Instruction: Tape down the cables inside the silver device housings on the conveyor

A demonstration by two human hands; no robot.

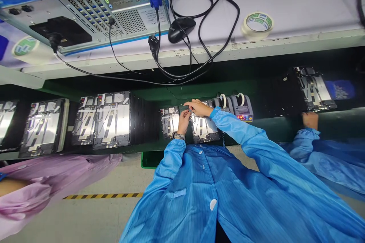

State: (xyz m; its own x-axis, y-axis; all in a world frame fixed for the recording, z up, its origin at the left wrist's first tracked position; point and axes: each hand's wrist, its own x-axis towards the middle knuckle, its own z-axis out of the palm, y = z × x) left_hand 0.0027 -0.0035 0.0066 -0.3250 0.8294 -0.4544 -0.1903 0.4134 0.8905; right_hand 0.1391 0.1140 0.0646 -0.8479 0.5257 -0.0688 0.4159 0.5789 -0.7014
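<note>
My right hand point(201, 108) is closed over the upper left part of an opened tablet point(204, 131). A thin metal tool point(181, 104), perhaps tweezers, pokes out to the left past its fingertips. Just below, my left hand point(183, 122) is pinched, its fingertips almost meeting those of my right hand; whatever small thing lies between them is too small to name. A second opened tablet point(170, 122), silver inside with black edges, lies left of my left hand. Beside my right wrist stand two grey tape dispensers point(242, 108) with white tape rolls.
More opened tablets point(112, 119) lie along the dark green bench to the left, beside a co-worker's pink sleeve point(42, 190). To the right, another co-worker's hand point(310, 120) is near a tablet point(315, 89). A computer case point(131, 22), mouse point(181, 29), cables and tape roll point(258, 24) occupy the shelf.
</note>
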